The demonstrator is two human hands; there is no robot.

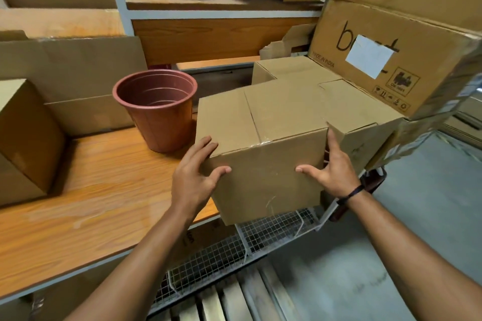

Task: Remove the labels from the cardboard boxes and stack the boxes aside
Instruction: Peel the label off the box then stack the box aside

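A plain brown cardboard box (263,138) sits in the middle of the view, partly over the wooden shelf edge and a wire-mesh cart. My left hand (194,177) grips its left front corner, fingers on the side and thumb on the front face. My right hand (331,169) presses against its right side, thumb on the front. No label shows on this box. Behind it on the right lie two more plain boxes (294,70) (362,114). A large printed box (391,60) leaning at the right carries a white label (369,56).
A reddish-brown plastic pot (159,109) stands on the wooden shelf (78,203) just left of the held box. More cardboard boxes (23,138) crowd the left. The wire-mesh cart (247,240) is below, with grey floor (417,216) to the right.
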